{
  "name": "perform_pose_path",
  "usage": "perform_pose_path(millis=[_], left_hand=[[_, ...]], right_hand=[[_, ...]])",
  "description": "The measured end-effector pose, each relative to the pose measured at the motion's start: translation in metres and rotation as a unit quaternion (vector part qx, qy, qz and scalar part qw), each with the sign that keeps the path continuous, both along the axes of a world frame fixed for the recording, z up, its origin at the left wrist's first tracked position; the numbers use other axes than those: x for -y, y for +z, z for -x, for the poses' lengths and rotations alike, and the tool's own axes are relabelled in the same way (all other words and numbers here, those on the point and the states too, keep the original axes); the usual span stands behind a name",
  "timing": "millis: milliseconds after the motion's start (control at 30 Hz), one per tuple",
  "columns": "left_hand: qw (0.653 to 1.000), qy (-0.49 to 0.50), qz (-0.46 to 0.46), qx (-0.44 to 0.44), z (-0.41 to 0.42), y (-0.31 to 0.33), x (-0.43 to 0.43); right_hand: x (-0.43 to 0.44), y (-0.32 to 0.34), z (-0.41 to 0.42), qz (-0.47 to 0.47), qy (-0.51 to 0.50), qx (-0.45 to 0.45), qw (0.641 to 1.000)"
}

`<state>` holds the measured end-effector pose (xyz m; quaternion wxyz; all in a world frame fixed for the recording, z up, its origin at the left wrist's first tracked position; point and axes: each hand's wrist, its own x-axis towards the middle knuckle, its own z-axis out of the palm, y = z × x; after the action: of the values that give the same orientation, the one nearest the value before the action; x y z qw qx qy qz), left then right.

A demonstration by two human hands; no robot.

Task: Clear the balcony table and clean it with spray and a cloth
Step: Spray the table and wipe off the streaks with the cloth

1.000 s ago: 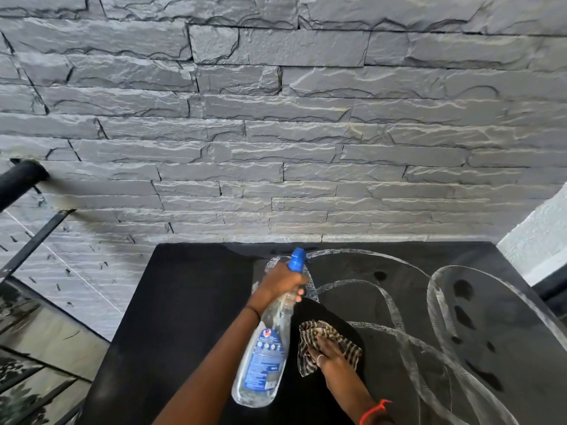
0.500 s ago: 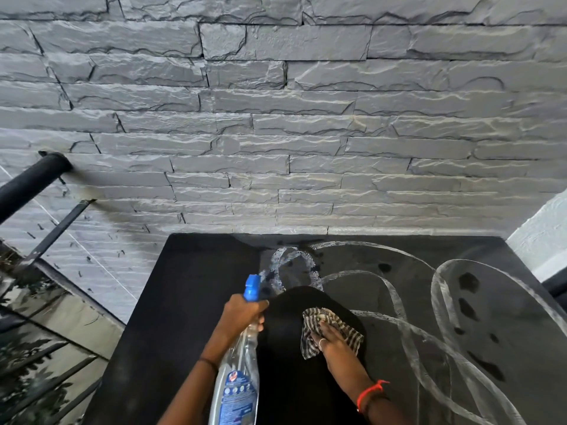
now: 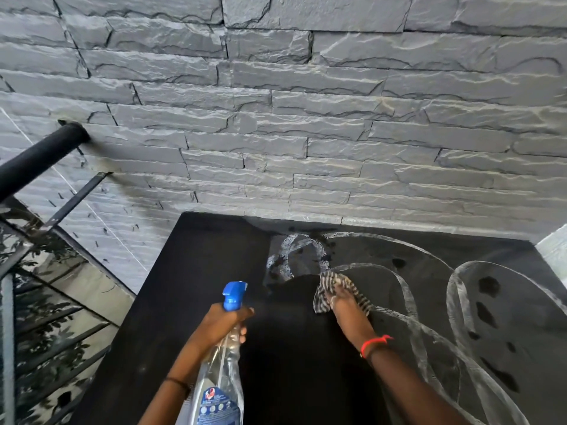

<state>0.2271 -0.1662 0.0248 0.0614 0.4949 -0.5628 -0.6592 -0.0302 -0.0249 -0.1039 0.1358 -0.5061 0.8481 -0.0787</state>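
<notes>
A black balcony table (image 3: 190, 286) fills the lower middle of the head view, its right half streaked with curved foamy wipe marks and dark wet patches. My left hand (image 3: 222, 326) grips the neck of a clear spray bottle (image 3: 219, 384) with a blue nozzle and blue label, held above the table's left-centre. My right hand (image 3: 346, 305) presses a striped brown-and-white cloth (image 3: 325, 289) flat on the tabletop, just below a foamy loop of cleaner. A red thread circles my right wrist.
A grey stacked-stone wall (image 3: 306, 133) stands right behind the table's far edge. A black metal railing (image 3: 40, 157) with glass panels runs along the left. A white wall corner (image 3: 555, 250) shows at the right edge.
My right hand has slid the cloth away from me, toward the foamy loop. My left hand with the bottle stays left of it; the view has tilted up slightly.
</notes>
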Motion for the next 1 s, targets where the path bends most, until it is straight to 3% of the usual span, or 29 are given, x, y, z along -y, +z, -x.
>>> perform_pose_path(millis=[167, 300, 533, 600, 767, 900, 1000], left_hand=[[1.0, 0.018, -0.001, 0.014, -0.01, 0.0, 0.016], [1.0, 0.001, 0.007, 0.025, -0.005, 0.0, 0.036], [0.999, -0.023, 0.025, 0.005, 0.03, 0.007, 0.075], [0.999, -0.03, 0.021, -0.01, 0.037, 0.009, 0.085], [0.999, -0.027, 0.007, -0.029, 0.048, 0.007, 0.103], [0.999, -0.043, 0.013, -0.011, 0.045, 0.005, 0.109], [0.999, -0.051, 0.016, 0.004, 0.041, 0.003, 0.115]], right_hand=[[0.078, 0.013, -0.014, 0.04, -0.019, 0.012, 0.999], [0.118, 0.014, -0.059, 0.055, 0.032, -0.007, 0.998], [0.068, -0.001, -0.106, 0.098, 0.148, 0.003, 0.984], [0.037, 0.001, -0.098, 0.092, 0.17, 0.022, 0.981], [0.009, -0.016, -0.017, 0.042, 0.089, 0.01, 0.995], [0.041, -0.008, 0.063, 0.009, 0.083, -0.06, 0.995], [0.094, 0.005, 0.084, 0.014, 0.052, -0.049, 0.997]])
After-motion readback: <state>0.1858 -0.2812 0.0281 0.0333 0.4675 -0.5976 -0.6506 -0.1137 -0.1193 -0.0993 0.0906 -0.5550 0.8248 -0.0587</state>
